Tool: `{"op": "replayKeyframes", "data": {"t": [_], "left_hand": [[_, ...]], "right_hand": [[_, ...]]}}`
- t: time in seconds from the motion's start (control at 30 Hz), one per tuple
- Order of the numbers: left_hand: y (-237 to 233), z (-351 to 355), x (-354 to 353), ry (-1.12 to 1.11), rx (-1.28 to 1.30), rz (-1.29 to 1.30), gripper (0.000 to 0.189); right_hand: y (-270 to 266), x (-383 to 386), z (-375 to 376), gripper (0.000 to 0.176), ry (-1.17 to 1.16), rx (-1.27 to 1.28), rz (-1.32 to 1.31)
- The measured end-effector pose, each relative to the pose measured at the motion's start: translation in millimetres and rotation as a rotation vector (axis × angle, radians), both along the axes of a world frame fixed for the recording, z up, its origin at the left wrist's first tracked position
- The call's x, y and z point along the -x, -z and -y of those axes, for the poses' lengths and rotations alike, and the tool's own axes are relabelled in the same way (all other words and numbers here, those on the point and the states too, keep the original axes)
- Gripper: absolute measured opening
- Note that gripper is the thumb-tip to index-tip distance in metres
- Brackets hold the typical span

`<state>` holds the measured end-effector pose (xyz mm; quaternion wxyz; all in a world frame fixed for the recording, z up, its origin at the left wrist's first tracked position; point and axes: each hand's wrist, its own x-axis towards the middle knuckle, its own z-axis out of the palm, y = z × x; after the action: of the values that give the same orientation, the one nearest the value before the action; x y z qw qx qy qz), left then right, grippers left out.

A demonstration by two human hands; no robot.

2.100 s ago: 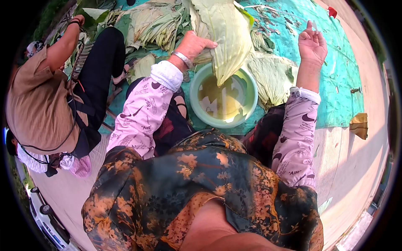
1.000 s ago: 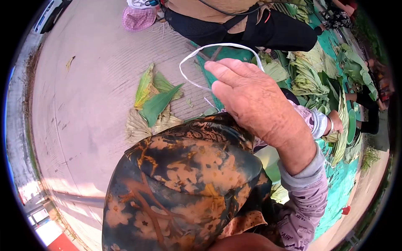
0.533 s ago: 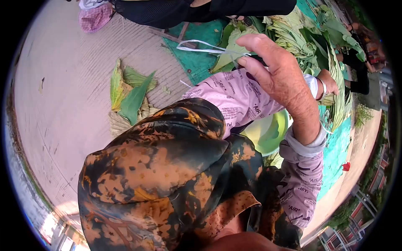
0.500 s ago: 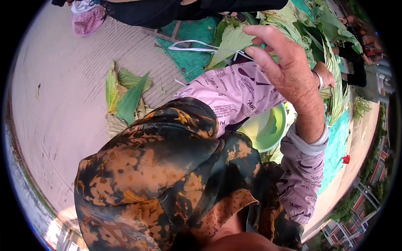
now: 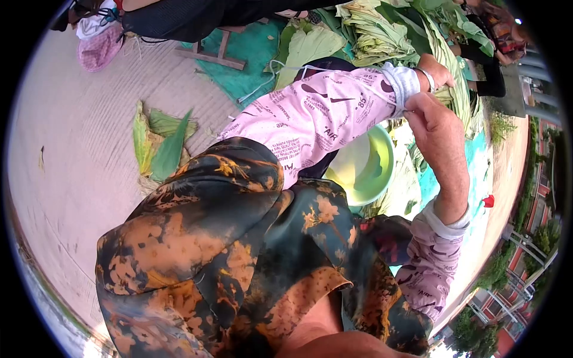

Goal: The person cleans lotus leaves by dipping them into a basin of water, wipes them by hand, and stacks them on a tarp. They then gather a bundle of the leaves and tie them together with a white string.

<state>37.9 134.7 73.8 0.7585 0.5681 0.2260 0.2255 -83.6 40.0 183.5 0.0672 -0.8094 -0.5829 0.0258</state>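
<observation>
My left arm stretches away from me in a pink printed sleeve (image 5: 325, 113) with a pale grey cuff (image 5: 401, 88). Beyond the cuff, my left hand (image 5: 439, 71) wears a silver bracelet (image 5: 425, 79). Its fingers look curled in front of the large leaves, and whether anything is in them is hidden. My right hand (image 5: 440, 126) is closed at the cuff's lower edge, thumb and fingers pinching the fabric. A thin white cord (image 5: 273, 70) trails beside the left sleeve. Below that arm sits a light green basin (image 5: 387, 158), partly covered by the sleeve.
Piled green leaves (image 5: 382, 36) lie on a green sheet (image 5: 256, 45) around a wooden frame (image 5: 222, 55). More loose leaves (image 5: 170, 149) rest on the concrete ground (image 5: 89, 155). A person in dark trousers (image 5: 179, 21) is at upper left; another person (image 5: 498, 36) is at upper right.
My right hand has moved down from above the left forearm to the left cuff and closed there. My left arm has reached further out, so its cuff now shows.
</observation>
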Motion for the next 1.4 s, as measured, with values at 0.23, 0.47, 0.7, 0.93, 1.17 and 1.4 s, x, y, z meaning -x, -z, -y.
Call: {"op": "replayKeyframes", "data": {"t": [0.23, 0.47, 0.7, 0.93, 1.17, 1.4], "left_hand": [[-20, -6, 43, 0.06, 0.038, -0.139, 0.039], [-23, -15, 56, 0.087, -0.012, -0.169, 0.038], [-20, -22, 61, 0.071, -0.007, -0.181, 0.037], [-13, -30, 57, 0.022, 0.03, -0.18, 0.035], [17, 4, -5, 0.145, 0.429, 0.287, 0.028], [-15, 8, 33, 0.298, 0.546, 0.123, 0.023]], "right_hand": [[-64, 27, -83, 0.006, -0.015, 0.003, -0.221], [-90, 134, -210, 0.009, -0.805, -0.021, -0.422], [-70, 149, -220, 0.019, -0.708, -0.121, -0.752], [-35, 62, -154, 0.023, -0.299, -0.386, -0.718], [-36, -47, -5, 0.026, 0.083, -0.677, -0.515], [18, -73, 87, 0.044, 0.273, -0.494, -0.089]]}}
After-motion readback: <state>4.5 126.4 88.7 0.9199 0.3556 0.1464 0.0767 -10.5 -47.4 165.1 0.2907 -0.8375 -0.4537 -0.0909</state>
